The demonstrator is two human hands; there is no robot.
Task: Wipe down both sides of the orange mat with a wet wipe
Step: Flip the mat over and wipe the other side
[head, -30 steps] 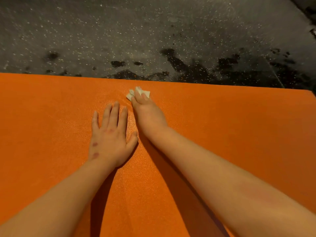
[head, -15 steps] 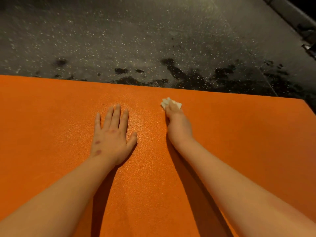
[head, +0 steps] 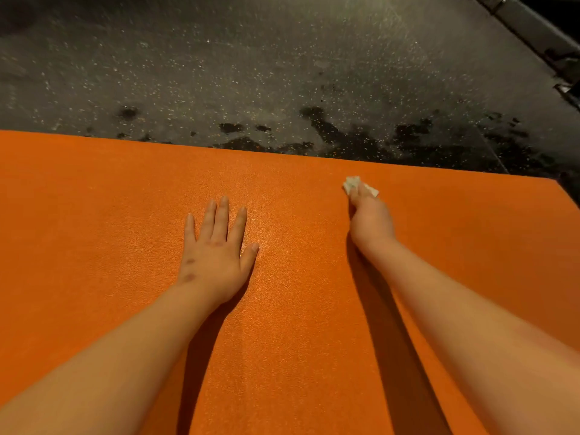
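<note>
The orange mat (head: 94,215) lies flat and fills the lower part of the view. My left hand (head: 216,252) rests palm down on it with the fingers straight and spread. To the right, near the mat's far edge, my right hand (head: 370,221) presses a small folded white wet wipe (head: 351,183) onto the mat with straight fingers. Only the wipe's far end and right corner show past the fingertips.
Beyond the mat's far edge is a dark speckled floor (head: 282,73) with black wet patches (head: 317,120). The mat's right corner (head: 561,189) is near the frame's right side. A metal frame piece (head: 533,23) crosses the top right corner.
My right hand has slid the wipe to the right along the mat's far edge, away from my left hand. The left hand has stayed flat in place.
</note>
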